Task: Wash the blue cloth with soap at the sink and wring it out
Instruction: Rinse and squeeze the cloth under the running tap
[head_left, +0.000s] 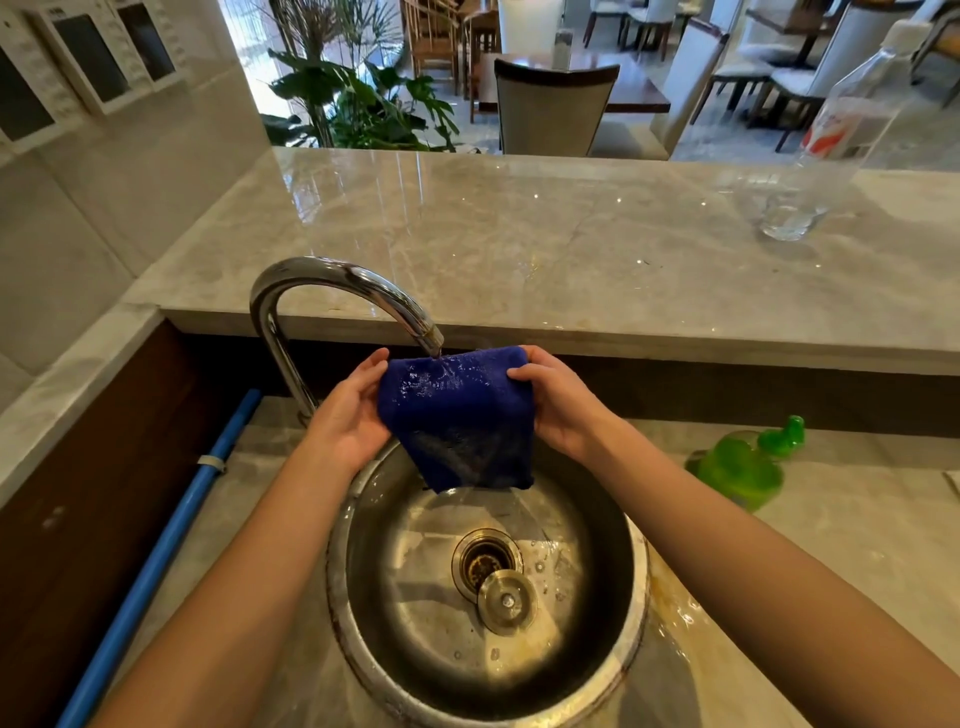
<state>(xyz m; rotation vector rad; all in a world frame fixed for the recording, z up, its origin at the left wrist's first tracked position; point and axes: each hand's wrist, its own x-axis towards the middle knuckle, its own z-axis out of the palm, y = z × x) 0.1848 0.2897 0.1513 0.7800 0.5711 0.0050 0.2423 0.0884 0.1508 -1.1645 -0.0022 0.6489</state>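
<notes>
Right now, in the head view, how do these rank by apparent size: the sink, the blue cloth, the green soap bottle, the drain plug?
1. sink
2. blue cloth
3. green soap bottle
4. drain plug
The cloth is held up nearer the camera, so it may look larger than it is.

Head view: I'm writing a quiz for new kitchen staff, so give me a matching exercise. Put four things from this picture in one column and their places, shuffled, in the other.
Things
1. blue cloth
2. green bottle
3. drain plug
4. clear bottle

Places
A. on the raised counter, far right
B. in the sink bowl, beside the open drain
C. held by the left hand and right hand under the tap
D. on the low counter, right of the sink

Pairs: 1-C, 2-D, 3-B, 4-A
</notes>
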